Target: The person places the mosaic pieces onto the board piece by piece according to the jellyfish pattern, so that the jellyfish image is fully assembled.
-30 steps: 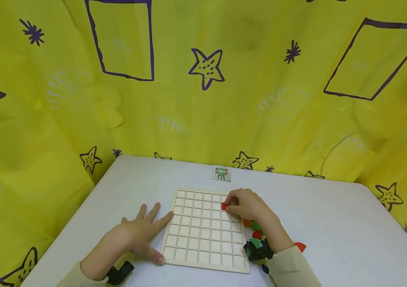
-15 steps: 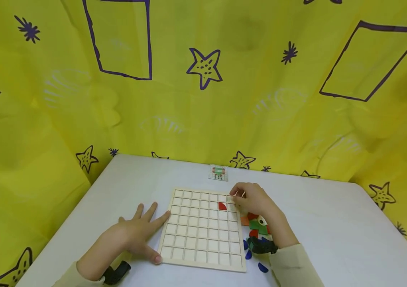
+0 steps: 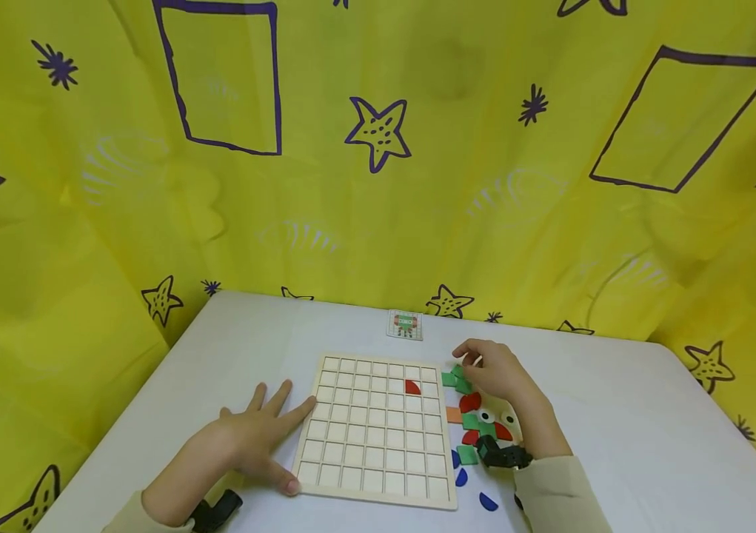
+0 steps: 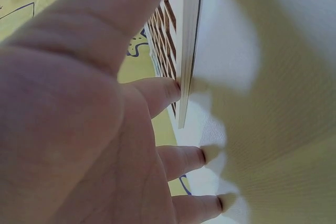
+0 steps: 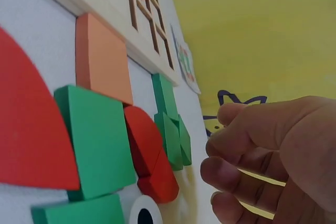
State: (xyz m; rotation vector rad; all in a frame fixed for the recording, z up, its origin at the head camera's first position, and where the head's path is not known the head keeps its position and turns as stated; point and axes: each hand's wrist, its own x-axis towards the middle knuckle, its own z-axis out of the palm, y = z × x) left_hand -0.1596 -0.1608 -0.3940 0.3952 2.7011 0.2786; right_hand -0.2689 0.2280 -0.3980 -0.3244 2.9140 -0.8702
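Note:
A pale wooden grid board (image 3: 378, 437) lies flat, with a red quarter-circle piece (image 3: 413, 387) in a cell near its upper right. My left hand (image 3: 251, 437) is spread at the board's left side, its thumb and a fingertip touching the edge; the left wrist view shows other fingertips (image 4: 191, 157) on the table. To the right of the board, my right hand (image 3: 494, 370) hovers by a few green pieces (image 3: 449, 379), fingers loosely bent. Nothing shows between those fingers (image 5: 231, 174) in the right wrist view, and they are apart from the pieces.
Along the board's right side lie an orange square (image 3: 454, 414), several red and green pieces, round eye pieces (image 3: 486, 416) and blue half-circles (image 3: 488, 502). A small picture card (image 3: 406, 324) lies beyond the board. Yellow patterned cloth (image 3: 378, 222) hangs behind the white table.
My right hand has let go of the red quarter-circle, which stays in its cell, and has moved right off the board to the green pieces. My left hand stays in place.

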